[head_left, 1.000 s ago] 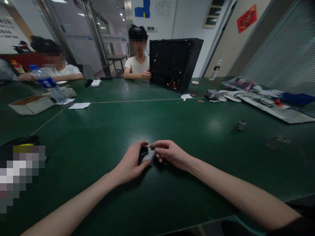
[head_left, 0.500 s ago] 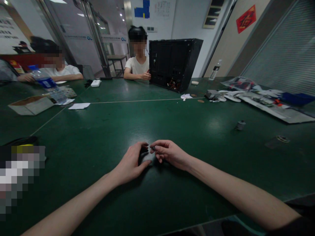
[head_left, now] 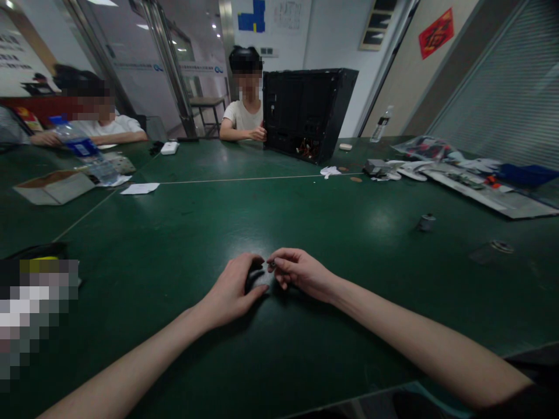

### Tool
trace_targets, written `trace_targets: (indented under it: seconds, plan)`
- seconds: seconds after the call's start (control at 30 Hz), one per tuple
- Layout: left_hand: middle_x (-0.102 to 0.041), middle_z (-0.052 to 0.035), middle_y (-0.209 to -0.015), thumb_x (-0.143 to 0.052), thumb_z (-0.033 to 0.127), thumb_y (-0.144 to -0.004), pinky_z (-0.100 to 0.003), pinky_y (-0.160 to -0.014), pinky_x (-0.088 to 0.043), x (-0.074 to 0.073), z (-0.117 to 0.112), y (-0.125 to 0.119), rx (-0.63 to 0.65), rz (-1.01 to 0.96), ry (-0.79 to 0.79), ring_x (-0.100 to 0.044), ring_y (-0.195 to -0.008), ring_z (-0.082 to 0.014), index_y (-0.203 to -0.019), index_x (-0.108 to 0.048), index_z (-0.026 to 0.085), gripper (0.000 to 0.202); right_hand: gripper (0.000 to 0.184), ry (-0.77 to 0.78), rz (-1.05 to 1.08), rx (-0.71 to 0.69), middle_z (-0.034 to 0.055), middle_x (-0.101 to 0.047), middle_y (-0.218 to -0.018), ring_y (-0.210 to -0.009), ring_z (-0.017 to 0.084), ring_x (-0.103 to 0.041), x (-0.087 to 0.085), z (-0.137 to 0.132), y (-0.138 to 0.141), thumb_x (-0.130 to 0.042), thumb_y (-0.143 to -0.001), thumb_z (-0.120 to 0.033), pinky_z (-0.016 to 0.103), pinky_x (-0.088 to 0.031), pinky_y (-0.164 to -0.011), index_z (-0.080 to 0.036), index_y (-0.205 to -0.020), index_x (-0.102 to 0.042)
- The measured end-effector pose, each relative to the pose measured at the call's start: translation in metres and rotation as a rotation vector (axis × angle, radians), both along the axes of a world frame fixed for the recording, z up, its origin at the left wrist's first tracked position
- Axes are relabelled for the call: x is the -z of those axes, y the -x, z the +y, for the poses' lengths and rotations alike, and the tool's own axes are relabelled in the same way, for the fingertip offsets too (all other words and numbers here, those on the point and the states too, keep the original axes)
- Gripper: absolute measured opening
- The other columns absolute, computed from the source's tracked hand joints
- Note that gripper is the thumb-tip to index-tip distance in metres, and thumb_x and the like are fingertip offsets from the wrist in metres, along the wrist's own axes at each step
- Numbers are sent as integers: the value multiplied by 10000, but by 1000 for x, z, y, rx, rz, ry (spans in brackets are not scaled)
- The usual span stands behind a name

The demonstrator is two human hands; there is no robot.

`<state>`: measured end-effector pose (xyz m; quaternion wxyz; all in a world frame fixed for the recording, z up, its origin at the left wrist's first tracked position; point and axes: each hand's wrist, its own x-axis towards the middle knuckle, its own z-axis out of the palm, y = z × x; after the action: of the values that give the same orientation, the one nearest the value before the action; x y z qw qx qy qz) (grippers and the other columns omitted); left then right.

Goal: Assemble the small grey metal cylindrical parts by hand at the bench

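My hands meet low in the middle of the dark green work table (head_left: 166, 233). My left hand (head_left: 229, 288) curls around a small black object (head_left: 254, 278), whose exact kind is hidden by my fingers. My right hand (head_left: 299, 272) pinches a tiny metallic piece (head_left: 272, 265) between thumb and forefinger, a few centimetres from the black object. The piece is too small to identify.
A black computer case (head_left: 308, 113) stands across the table, with a seated person (head_left: 244, 116) touching it. Another person (head_left: 102, 125) sits far left near a water bottle (head_left: 76, 145) and cardboard box (head_left: 55, 188). Papers and electronic parts (head_left: 484, 183) lie right; small metal parts (head_left: 427, 222) stand nearer.
My hands stay almost still, holding the same things. The whole scene shifts slightly left and upward in the head view.
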<state>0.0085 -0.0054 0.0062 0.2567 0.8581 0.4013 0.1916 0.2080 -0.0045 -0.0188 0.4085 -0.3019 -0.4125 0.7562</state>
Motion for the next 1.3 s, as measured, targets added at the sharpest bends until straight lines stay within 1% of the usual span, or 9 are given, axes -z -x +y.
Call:
trace_targets:
  seconds: [0.2,0.37,0.53,0.77,0.97,1.17,1.3]
  plan:
    - [-589,-94,-1081,-577,285,-814,-421,-873,-456,-3,-1,-1,5,5,18,-565,-990,-255,-1121,-502,188,331,231,6,-12,-5,-1,-605,-764,-583,52,-558,-2,-1,0,-726,-728,-299,160,-471,-516,-162,-904,-666]
    - [-586,-94,-1084,-575,280,-816,-436,-876,-452,-4,-2,-1,4,2,22,-558,-986,-262,-1118,-500,200,321,263,-11,-7,-15,-12,-586,-741,-599,57,-542,-2,-1,0,-740,-716,-269,168,-468,-526,-167,-941,-648]
    - [-577,-91,-1069,-579,276,-812,-419,-863,-452,-2,-1,0,10,7,-2,-553,-976,-254,-1108,-498,189,318,240,-33,-5,-24,-20,-580,-698,-571,56,-528,0,-1,0,-751,-704,-253,175,-456,-530,-155,-881,-620]
    - [-567,-86,-1059,-572,283,-824,-413,-860,-448,-1,-1,0,22,25,9,-545,-979,-250,-1099,-493,186,302,272,-46,-7,-40,-5,-611,-765,-559,47,-528,3,0,-1,-762,-684,-239,180,-452,-532,-158,-898,-614]
    - [-567,-81,-1073,-560,287,-834,-420,-866,-447,-2,-1,1,26,19,14,-549,-984,-253,-1106,-489,202,294,268,-49,-2,-55,-4,-611,-774,-561,45,-520,1,-1,-2,-758,-683,-207,176,-454,-535,-159,-910,-625]
    - [-573,-87,-1077,-552,314,-836,-421,-857,-455,-4,0,1,33,35,20,-550,-980,-263,-1098,-500,208,288,250,-50,-15,-60,2,-610,-779,-577,49,-523,1,-1,-2,-750,-689,-213,181,-462,-551,-153,-903,-636]
    - [-578,-80,-1064,-563,299,-825,-407,-851,-455,-3,0,0,26,23,8,-553,-967,-255,-1093,-507,203,290,247,-53,-21,-60,3,-608,-776,-581,50,-523,0,-1,-2,-744,-695,-218,180,-461,-552,-155,-909,-637]
